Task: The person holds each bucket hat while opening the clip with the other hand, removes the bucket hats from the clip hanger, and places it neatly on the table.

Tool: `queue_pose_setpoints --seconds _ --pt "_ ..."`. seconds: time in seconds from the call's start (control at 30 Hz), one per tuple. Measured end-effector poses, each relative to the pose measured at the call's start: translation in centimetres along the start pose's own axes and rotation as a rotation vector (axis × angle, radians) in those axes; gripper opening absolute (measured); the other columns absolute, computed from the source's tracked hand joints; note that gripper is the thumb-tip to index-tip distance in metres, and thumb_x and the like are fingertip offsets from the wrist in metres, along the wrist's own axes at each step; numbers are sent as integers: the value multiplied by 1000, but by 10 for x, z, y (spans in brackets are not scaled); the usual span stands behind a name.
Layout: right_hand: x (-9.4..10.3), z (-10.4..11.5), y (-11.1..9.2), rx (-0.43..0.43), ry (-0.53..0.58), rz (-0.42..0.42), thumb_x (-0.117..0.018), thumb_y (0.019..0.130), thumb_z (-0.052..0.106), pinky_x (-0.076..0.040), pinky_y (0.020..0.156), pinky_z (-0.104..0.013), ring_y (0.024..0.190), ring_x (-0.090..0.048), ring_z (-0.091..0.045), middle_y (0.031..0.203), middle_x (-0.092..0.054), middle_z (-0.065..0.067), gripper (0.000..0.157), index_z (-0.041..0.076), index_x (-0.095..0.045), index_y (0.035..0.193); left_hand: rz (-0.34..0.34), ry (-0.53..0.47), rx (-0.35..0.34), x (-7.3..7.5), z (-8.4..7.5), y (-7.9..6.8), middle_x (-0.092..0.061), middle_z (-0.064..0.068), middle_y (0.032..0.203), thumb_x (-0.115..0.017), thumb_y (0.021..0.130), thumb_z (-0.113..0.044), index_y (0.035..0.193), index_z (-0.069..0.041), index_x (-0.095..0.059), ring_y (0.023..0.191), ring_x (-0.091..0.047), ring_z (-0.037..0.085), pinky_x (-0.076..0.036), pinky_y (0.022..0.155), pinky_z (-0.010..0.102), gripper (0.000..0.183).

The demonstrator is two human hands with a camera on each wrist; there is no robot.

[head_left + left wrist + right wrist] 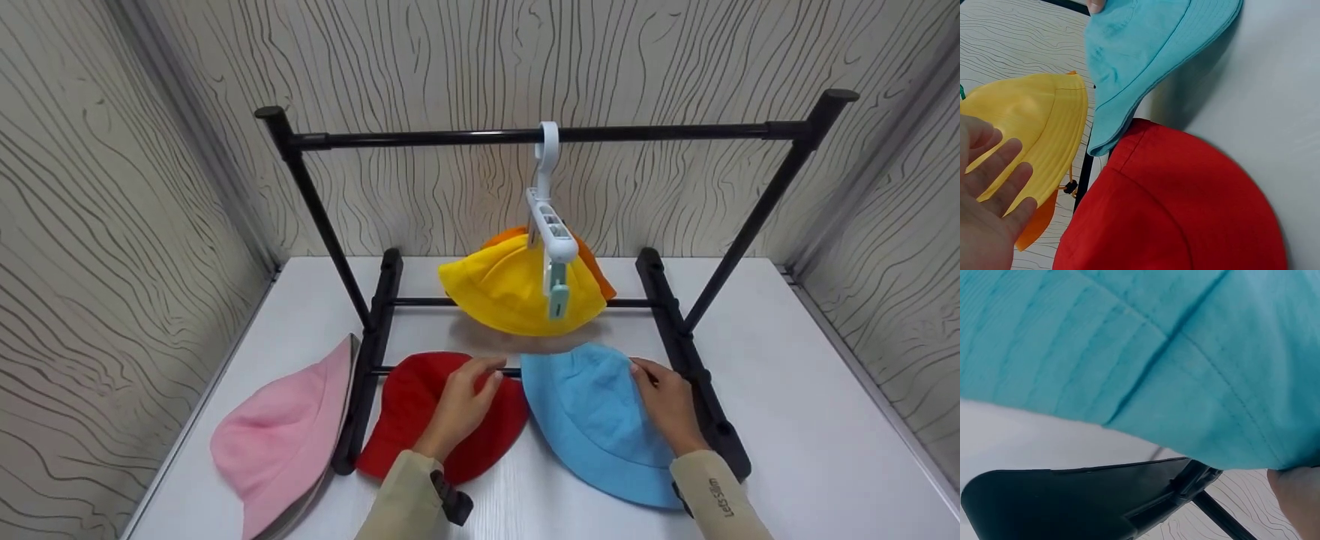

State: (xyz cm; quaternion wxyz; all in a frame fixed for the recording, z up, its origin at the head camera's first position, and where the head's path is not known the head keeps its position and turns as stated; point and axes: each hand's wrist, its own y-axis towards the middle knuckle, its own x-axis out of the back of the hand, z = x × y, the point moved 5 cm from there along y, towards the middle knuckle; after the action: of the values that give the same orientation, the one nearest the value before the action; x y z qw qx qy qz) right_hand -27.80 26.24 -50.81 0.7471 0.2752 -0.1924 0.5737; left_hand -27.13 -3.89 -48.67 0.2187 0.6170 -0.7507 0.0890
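Patterned walls [420, 67] behind white desk [817, 397]. Left to right: pink hat [281, 431]; red hat [412, 397], left hand [459, 409] above it, fingers apart, holding nothing; yellow hat [499, 285] by the hanger [553, 231]; blue hat [589, 424], edge pinched by right hand [667, 405]. Judged step: lifting the blue hat; next move calls for a firm pinch.

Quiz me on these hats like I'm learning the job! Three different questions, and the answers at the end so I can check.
1. Which hand holds the blue hat?
2. Which is furthest left in the head view? A) orange hat B) pink hat C) yellow hat
3. True or false: the white hanger hooks over a black bar.

Key: 1. The right hand. 2. B. 3. True.
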Motion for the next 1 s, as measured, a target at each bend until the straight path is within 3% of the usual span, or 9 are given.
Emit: queue_pose_setpoints --seconds 0.17,0.4,0.6,0.73,1.0 --pt "-3 -3 0 10 -19 17 -48 94 20 -47 84 -43 100 -58 -30 112 -61 -19 31 0 -59 116 5 -9 10 -3 3 -2 -56 -12 118 -56 89 -31 121 -29 -54 106 -52 9 -46 90 28 33" --pt "-5 -6 -3 -10 -40 44 -47 94 16 -43 90 -45 107 -53 -37 116 -56 -24 33 -3 -55 120 5 -3 -45 -6 7 -4 -58 -5 117 -54 91 -26 120 -21 -56 107 -53 12 -46 90 29 30" --pt "-7 -13 -6 -38 -43 100 -46 94 15 -37 96 -50 115 -46 -41 125 -50 -26 37 -3 -48 126 8 -4 -2 -8 11 -5 -56 -10 117 -56 90 -28 121 -25 -55 107 -51 10 -47 88 27 31" --pt "-10 -18 -7 -74 -47 135 -46 94 15 -32 99 -52 119 -41 -41 129 -45 -27 40 -1 -44 131 7 2 -9 -8 12 -5 -57 -8 117 -56 90 -29 122 -20 -55 107 -51 11 -47 89 28 34" --pt "-15 -26 -10 -97 -96 150 -45 94 13 -33 98 -52 118 -41 -43 129 -44 -29 41 -2 -41 132 10 -3 14 -11 16 -8 -56 -10 116 -56 89 -30 122 -20 -55 107 -51 12 -47 89 28 35"
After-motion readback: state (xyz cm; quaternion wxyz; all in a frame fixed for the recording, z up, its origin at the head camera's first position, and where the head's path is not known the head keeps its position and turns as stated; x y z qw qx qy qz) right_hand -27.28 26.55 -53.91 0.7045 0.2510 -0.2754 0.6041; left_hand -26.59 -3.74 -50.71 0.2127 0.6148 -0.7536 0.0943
